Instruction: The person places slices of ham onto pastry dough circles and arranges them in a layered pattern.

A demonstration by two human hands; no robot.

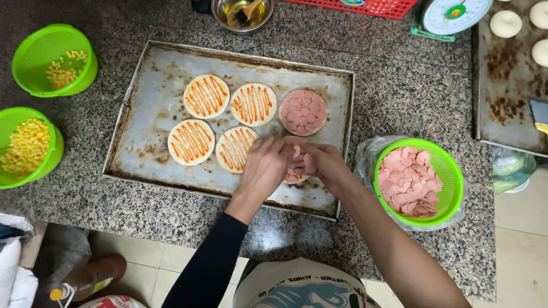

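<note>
Both hands low in the middle of the frame, over the lower right part of a worn metal baking tray (pixel 171 68) on a speckled granite worktop (pixel 411 91). Left hand (pixel 264 166), black-sleeved, palm down, fingers curled loosely together over a small round dough base (pixel 295 178), mostly hidden beneath. Right hand (pixel 321 162), bare-armed, fingers pinched near a few pink sausage slices (pixel 295 153) at the gap between the two hands; cannot tell for sure whether a slice is gripped or just being pressed flat. Directly under and between the fingertips, that base; no long axis, being round. Right hand nearer the green colander of sausage slices (pixel 414 181), just off the tray's right edge, lower right of the frame.

Above the hands, upper right of the tray, one base fully covered in slices (pixel 303 112). Left of it, four bases striped with orange sauce (pixel 206 96), two rows of two. Far left, two green colanders of corn kernels (pixel 54 60). Top centre, a steel bowl with a brush (pixel 242 12).
</note>
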